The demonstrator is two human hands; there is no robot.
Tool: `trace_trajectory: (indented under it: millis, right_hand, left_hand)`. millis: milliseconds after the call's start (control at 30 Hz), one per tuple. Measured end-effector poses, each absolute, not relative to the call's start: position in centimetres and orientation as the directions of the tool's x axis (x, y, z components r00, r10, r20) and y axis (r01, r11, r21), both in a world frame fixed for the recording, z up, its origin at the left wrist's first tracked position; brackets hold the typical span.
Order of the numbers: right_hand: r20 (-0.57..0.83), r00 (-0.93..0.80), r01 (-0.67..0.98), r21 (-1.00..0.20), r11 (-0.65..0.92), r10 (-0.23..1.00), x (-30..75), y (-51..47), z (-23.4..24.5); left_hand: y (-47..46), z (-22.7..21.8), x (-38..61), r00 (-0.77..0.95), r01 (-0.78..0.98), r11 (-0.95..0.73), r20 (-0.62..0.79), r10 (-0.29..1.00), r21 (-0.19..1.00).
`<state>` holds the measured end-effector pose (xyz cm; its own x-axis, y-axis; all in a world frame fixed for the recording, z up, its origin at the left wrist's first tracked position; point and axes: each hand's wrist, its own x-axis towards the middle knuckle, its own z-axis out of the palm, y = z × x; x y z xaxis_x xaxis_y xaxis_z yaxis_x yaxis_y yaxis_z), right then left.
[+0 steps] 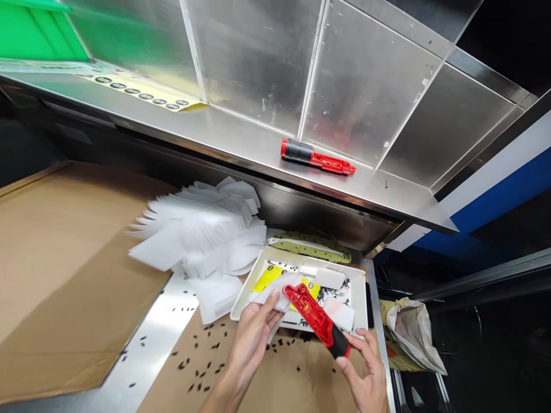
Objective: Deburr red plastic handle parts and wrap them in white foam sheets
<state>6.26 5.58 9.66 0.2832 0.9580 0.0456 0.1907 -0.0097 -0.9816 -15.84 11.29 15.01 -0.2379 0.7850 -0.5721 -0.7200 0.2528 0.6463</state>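
My right hand grips a red plastic tool piece with a black end, held tilted over the lower edge of a white tray. My left hand pinches a small white paper slip beside the red piece's upper end. The tray holds yellow labels, white slips and small black bits. A second red and black piece lies on the steel shelf above.
A fanned pile of white paper slips lies left of the tray. Brown cardboard covers the bench, with small black bits scattered on it. A steel shelf overhangs. A crumpled bag sits at the right.
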Motion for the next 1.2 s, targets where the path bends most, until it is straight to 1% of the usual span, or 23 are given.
trace_trajectory:
  millis: [67,167,233,300,367,433,533,667,833,1000,1033,1067,1167,1200]
  right_hand:
    - [0.156,0.333,0.287,-0.956,0.057,0.93,6.6,5.3,10.0]
    - [0.221,0.348,0.346,-0.934,0.094,0.911,6.8,5.1,10.3]
    - [0.257,0.331,0.381,-0.917,0.12,0.908,6.7,5.0,10.2]
    - [0.34,0.289,0.442,-0.877,0.19,0.895,6.5,4.9,9.8]
    - [0.472,0.229,0.533,-0.793,0.296,0.852,6.5,4.8,9.4]
    - [0.598,0.158,0.628,-0.675,0.388,0.786,6.6,4.8,9.1]
    - [0.692,0.062,0.717,-0.532,0.451,0.719,7.0,4.9,8.9]
    - [0.71,-0.024,0.746,-0.455,0.485,0.703,7.0,4.8,9.1]
    - [0.692,-0.093,0.743,-0.43,0.512,0.716,7.3,4.4,9.1]
    - [0.698,-0.262,0.768,-0.268,0.582,0.667,8.1,4.8,10.0]
    - [0.699,-0.26,0.766,-0.271,0.583,0.666,8.0,4.8,10.3]
    - [0.702,-0.228,0.764,-0.301,0.571,0.675,7.7,4.7,10.6]
    - [0.692,-0.096,0.728,-0.441,0.524,0.715,6.6,4.2,11.3]
    - [0.687,-0.071,0.715,-0.471,0.517,0.724,6.4,4.0,11.6]
  left_hand:
    - [11.2,14.8,-16.2,-0.259,-0.704,0.233,-0.548,0.795,0.671]
    - [10.9,14.6,-16.4,-0.287,-0.673,0.212,-0.514,0.808,0.709]
    - [10.7,14.6,-16.4,-0.302,-0.65,0.201,-0.492,0.817,0.733]
    - [10.6,14.6,-16.3,-0.316,-0.628,0.185,-0.466,0.827,0.755]
    - [10.5,14.5,-16.2,-0.331,-0.611,0.17,-0.445,0.832,0.773]
    - [10.5,14.3,-16.1,-0.344,-0.599,0.162,-0.435,0.832,0.784]
    - [10.5,13.9,-16.0,-0.341,-0.593,0.166,-0.433,0.834,0.788]
    - [10.3,13.7,-15.9,-0.295,-0.6,0.179,-0.423,0.857,0.78]
    - [9.6,13.9,-15.4,-0.252,-0.624,0.142,-0.37,0.894,0.769]
    - [8.5,13.3,-13.5,-0.146,-0.632,0.169,-0.331,0.932,0.756]
    - [8.2,13.1,-13.1,-0.124,-0.632,0.177,-0.324,0.938,0.754]
    - [7.9,13.0,-12.7,-0.106,-0.631,0.183,-0.318,0.942,0.754]
    - [6.8,12.6,-11.9,-0.069,-0.625,0.195,-0.302,0.951,0.756]
    - [6.3,12.5,-11.8,-0.053,-0.62,0.204,-0.3,0.953,0.757]
